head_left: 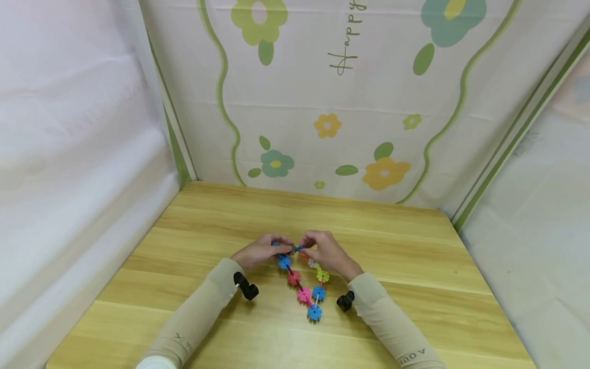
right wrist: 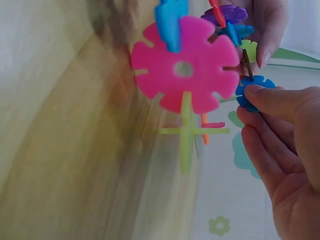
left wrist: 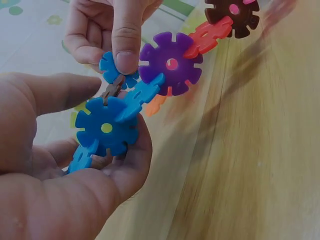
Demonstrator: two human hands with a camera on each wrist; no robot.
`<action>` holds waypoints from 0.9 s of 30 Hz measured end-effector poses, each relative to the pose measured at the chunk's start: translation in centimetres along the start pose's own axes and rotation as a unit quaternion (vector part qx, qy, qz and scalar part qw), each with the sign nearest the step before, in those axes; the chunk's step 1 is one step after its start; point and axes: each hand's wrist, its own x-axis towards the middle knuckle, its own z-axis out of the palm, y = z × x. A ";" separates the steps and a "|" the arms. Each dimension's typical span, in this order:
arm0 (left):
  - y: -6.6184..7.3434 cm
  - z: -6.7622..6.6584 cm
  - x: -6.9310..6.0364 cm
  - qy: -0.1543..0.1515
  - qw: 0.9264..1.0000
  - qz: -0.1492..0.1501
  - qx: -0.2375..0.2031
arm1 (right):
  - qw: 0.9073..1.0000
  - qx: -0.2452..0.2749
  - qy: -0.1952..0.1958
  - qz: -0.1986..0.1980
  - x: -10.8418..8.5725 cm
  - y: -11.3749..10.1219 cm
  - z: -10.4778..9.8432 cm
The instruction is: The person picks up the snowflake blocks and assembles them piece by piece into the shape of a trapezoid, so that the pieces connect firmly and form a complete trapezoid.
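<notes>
My left hand (head_left: 264, 251) holds a chain of slotted plastic snowflake discs, its fingers curled behind a blue disc (left wrist: 93, 125). A brown disc (left wrist: 114, 87), set edge-on, joins the chain there, close to the left thumb. Between thumb and fingers, my right hand (head_left: 326, 252) pinches another blue disc (right wrist: 256, 91), which meets the brown one. A purple disc (left wrist: 160, 55) and a red disc (left wrist: 209, 38) follow along the chain. In the right wrist view, a large pink disc (right wrist: 155, 65) with a yellow-green disc (right wrist: 185, 142) slotted into it hangs nearest the camera.
The looped chain trails toward me, with a blue disc (head_left: 314, 312) at its near bend. Under it lies the wood-grain table (head_left: 207, 318). A flower-printed cloth (head_left: 286, 102) stands behind the table, and pale cloth (head_left: 83, 154) hangs at the left.
</notes>
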 end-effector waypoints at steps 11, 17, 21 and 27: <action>0.3 0.3 0.0 -0.004 1.000 0.015 -0.004 | 0.998 0.026 0.022 -0.055 0.2 0.6 0.5; -0.3 0.4 0.3 -0.014 1.000 0.021 0.005 | 0.999 0.002 -0.012 -0.047 0.2 0.8 0.5; -0.7 0.4 0.1 -0.004 0.999 0.014 0.032 | 0.998 -0.019 -0.043 0.029 -0.3 1.0 -0.3; -0.9 -0.2 -0.4 0.016 0.999 -0.006 0.033 | 0.990 -0.059 -0.080 0.101 -0.2 1.3 -1.4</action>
